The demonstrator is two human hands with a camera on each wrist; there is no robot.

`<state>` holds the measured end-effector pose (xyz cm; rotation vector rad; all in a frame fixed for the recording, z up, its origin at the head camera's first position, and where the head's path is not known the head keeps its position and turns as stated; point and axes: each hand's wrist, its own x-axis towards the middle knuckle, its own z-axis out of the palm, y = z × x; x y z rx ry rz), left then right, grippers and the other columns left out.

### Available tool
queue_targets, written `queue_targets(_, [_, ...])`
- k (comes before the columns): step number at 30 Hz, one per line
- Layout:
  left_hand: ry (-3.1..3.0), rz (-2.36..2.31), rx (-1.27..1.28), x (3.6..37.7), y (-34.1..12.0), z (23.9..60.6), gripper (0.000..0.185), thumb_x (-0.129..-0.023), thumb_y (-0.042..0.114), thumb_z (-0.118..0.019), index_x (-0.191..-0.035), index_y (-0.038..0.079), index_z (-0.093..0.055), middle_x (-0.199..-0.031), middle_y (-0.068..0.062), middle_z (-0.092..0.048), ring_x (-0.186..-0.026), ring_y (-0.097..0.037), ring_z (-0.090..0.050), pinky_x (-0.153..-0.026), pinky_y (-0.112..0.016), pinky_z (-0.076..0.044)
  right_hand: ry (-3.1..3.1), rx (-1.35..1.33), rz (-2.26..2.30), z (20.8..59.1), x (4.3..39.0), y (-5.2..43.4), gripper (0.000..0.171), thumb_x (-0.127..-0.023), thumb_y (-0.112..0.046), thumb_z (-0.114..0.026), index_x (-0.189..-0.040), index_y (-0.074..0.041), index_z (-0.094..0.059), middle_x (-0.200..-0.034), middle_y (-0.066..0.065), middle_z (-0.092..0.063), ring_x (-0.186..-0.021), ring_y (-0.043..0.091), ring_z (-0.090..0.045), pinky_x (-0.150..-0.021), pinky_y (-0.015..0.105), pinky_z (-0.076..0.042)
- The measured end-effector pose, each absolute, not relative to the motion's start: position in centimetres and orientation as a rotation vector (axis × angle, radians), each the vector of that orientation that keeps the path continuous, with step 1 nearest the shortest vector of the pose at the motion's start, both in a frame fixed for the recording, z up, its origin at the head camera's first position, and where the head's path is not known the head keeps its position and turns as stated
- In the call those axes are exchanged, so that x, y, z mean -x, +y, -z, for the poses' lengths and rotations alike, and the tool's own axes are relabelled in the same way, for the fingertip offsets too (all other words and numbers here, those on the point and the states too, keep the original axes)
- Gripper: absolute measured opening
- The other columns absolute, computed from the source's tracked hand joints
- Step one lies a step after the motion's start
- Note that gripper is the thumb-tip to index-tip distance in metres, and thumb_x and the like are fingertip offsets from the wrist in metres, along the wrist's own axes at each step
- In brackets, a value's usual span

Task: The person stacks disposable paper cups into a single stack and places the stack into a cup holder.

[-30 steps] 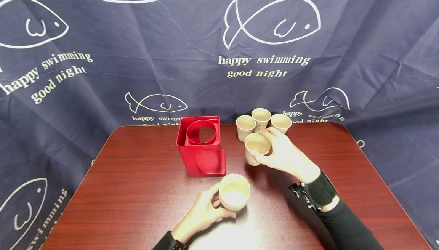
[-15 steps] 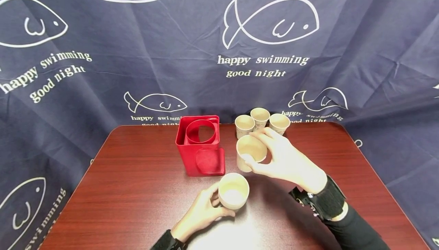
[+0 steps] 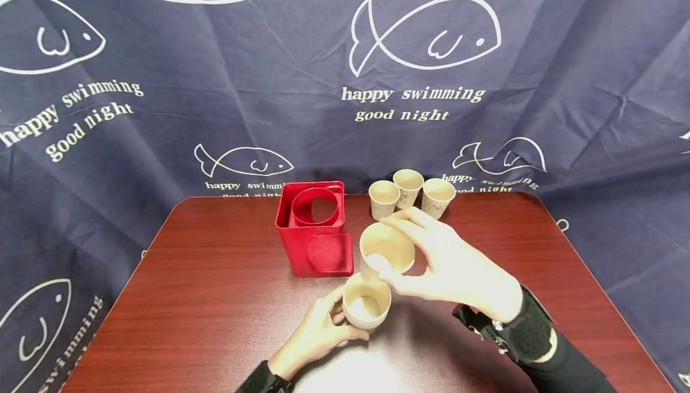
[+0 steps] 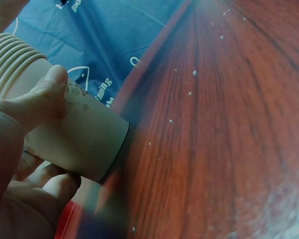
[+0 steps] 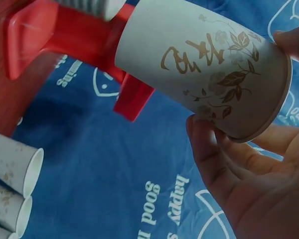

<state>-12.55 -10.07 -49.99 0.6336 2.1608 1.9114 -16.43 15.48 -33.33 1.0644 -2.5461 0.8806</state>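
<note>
My left hand (image 3: 318,333) grips a stack of cream paper cups (image 3: 366,308) standing on the dark red table (image 3: 215,297); the left wrist view shows the thumb and fingers curled round the stack (image 4: 65,134), with several rims nested at its top. My right hand (image 3: 447,264) holds a single paper cup (image 3: 385,250) by its rim, tilted, just above and behind the stack. In the right wrist view this cup (image 5: 204,69) carries gold script and a leaf print.
A red plastic cup holder (image 3: 315,228) with a round opening stands left of the cups. Three more paper cups (image 3: 409,192) stand together near the table's far edge. A navy cloth with white fish drawings (image 3: 420,33) hangs behind.
My right hand has carried its cup from beside the three far cups toward me and leftward, down to just above the stack. The left hand and stack stayed put.
</note>
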Motion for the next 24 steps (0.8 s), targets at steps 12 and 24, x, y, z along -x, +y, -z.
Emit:
queue_targets(12, [2.157, -1.897, -0.595, 12.6, -10.1, 49.8, 0.078, -0.074, 0.008, -0.092, -0.142, 0.016, -0.056, -0.132, -0.006, -0.068, -0.115, -0.013, -0.068, -0.100, -0.022, -0.056, -2.515, -1.201, -0.917, 33.3, 15.2, 14.4, 0.062, -0.081, -0.047, -0.084, -0.136, -0.024, -0.063, -0.129, -0.013, -0.059, -0.114, 0.003, -0.060, -0.095, 0.023, -0.055])
queue_targets(24, [2.138, -1.897, -0.607, 12.5, -10.0, 49.7, 0.072, -0.075, 0.007, -0.092, -0.138, 0.016, -0.058, -0.131, -0.006, -0.068, -0.115, -0.012, -0.069, -0.099, -0.022, -0.057, -2.539, -1.271, -0.984, 34.5, 14.8, 13.9, 0.055, -0.085, -0.047, -0.081, -0.134, -0.032, -0.063, -0.127, -0.017, -0.058, -0.114, 0.000, -0.057, -0.096, 0.022, -0.055])
